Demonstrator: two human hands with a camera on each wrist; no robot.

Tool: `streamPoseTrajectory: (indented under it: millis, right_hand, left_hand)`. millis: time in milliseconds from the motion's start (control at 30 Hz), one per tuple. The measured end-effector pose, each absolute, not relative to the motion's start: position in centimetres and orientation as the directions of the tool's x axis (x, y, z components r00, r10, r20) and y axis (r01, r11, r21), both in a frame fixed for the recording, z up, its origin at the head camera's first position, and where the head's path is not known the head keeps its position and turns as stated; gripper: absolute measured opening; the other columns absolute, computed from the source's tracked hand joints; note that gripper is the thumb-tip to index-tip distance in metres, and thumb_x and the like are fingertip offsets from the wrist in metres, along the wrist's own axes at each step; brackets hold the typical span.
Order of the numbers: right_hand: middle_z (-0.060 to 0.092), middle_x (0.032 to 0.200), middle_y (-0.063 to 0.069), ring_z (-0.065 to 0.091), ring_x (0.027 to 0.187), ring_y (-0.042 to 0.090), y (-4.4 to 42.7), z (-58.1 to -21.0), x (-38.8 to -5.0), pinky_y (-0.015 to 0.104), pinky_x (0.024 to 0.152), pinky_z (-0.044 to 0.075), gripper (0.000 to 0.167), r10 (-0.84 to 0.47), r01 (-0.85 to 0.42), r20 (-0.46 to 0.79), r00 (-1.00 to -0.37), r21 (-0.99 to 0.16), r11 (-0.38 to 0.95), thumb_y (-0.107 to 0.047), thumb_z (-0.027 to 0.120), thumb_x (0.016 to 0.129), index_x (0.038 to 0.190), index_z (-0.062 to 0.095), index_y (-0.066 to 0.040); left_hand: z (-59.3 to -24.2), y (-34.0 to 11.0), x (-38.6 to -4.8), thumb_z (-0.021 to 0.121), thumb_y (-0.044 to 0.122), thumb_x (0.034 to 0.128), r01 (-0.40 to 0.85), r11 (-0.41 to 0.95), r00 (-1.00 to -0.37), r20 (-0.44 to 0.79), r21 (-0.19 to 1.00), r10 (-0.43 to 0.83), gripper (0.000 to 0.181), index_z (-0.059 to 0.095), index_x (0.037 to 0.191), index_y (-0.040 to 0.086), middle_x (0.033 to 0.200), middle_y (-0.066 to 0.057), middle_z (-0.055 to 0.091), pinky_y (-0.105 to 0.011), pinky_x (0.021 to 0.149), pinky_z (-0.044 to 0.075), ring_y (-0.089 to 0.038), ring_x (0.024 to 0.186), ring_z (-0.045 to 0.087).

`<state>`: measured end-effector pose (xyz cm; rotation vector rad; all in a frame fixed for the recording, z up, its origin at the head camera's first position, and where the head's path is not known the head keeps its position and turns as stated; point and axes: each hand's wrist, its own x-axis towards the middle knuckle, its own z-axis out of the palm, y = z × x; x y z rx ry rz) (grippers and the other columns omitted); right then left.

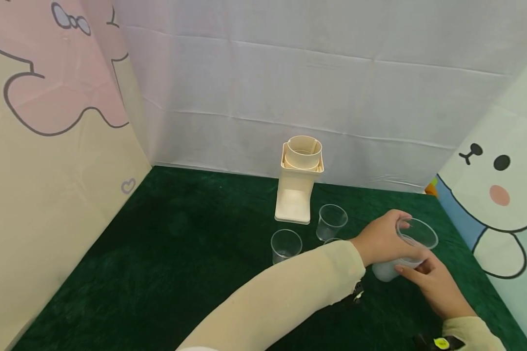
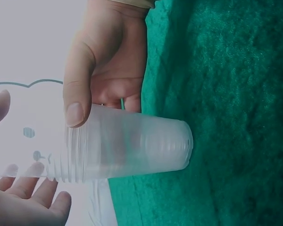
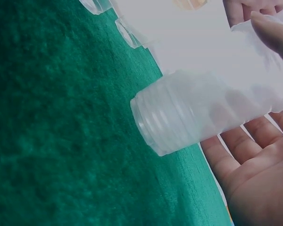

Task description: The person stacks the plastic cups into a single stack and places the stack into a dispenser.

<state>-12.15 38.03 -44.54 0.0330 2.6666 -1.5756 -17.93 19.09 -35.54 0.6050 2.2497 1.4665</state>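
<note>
A stack of nested clear plastic cups [image 1: 384, 272] is held tilted above the green cloth at the right. My right hand [image 1: 441, 287] grips its side, thumb in front and fingers behind; in the left wrist view, this hand [image 2: 111, 56] comes down from the top. My left hand [image 1: 384, 239] reaches across and holds the uppermost cup [image 1: 417, 231] near its rim. In the right wrist view, the frosted-looking base of the stack [image 3: 165, 117] points toward the cloth. The left palm is hidden behind the cups.
Single clear cups stand left of the hands: one in front [image 1: 286, 246], one farther back [image 1: 332, 222], and another mostly hidden by the left sleeve [image 1: 290, 287]. Behind them stands a cream plastic holder [image 1: 294, 195] with a round tube on top. Printed cloth walls [image 1: 290, 78] enclose the table.
</note>
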Motion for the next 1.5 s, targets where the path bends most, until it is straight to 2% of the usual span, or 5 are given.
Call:
streamPoseTrajectory:
  millis: [133,700,1000,1133,1500]
  right_hand:
    - [0.045,0.142,-0.010,0.052,0.111,-0.014,38.1,-44.6,-12.3,0.017,0.083,0.052,0.071,-0.027,0.005,-0.020,-0.999,-0.884,0.467,-0.024,0.063,0.105,0.161,0.024,-0.005]
    - [0.047,0.133,-0.020,0.055,0.111,-0.010,38.3,-44.5,-12.4,0.016,0.083,0.053,0.065,-0.070,-0.057,0.030,-0.997,-0.904,0.423,-0.016,0.060,0.106,0.160,0.025,-0.006]
    - [0.039,0.150,0.020,0.049,0.108,-0.013,38.0,-44.1,-12.4,0.016,0.081,0.051,0.078,-0.027,0.034,-0.055,-0.998,-0.869,0.494,-0.027,0.062,0.106,0.162,0.015,-0.001]
    - [0.037,0.151,0.023,0.048,0.107,-0.011,37.9,-44.1,-12.4,0.016,0.081,0.050,0.079,-0.016,0.067,-0.087,-0.996,-0.858,0.509,-0.029,0.063,0.105,0.161,0.015,-0.001]
    - [0.048,0.138,-0.002,0.053,0.107,-0.011,38.0,-44.3,-12.6,0.016,0.080,0.052,0.073,-0.012,0.022,-0.033,-0.999,-0.857,0.515,-0.023,0.065,0.104,0.160,0.023,-0.002]
  left_hand:
    - [-35.6,19.0,-18.0,0.089,0.028,0.0833,0.146,0.377,-0.828,-0.095,0.915,0.552,0.068,0.054,0.141,0.032,0.138,0.020,0.056,-0.027,0.094,0.052,0.000,0.120,0.055]
    - [-33.9,16.5,-18.4,0.087,0.027,0.0857,0.211,0.348,-0.785,-0.054,0.914,0.617,0.069,0.053,0.145,0.031,0.145,0.019,0.052,-0.025,0.097,0.051,0.000,0.133,0.048]
    - [-31.8,12.7,-18.6,0.075,0.039,0.0960,0.344,0.348,-0.699,-0.010,0.872,0.715,0.064,0.047,0.153,0.028,0.151,0.017,0.048,-0.023,0.105,0.044,0.003,0.137,0.043]
    - [-31.2,10.7,-18.7,0.074,0.038,0.0968,0.346,0.301,-0.685,0.020,0.888,0.728,0.067,0.043,0.155,0.028,0.152,0.017,0.048,-0.023,0.108,0.043,0.003,0.138,0.042]
    - [-30.3,4.9,-18.5,0.071,0.035,0.0992,0.417,0.143,-0.642,0.180,0.897,0.745,0.068,0.039,0.158,0.023,0.152,0.014,0.049,-0.025,0.113,0.036,-0.001,0.138,0.043]
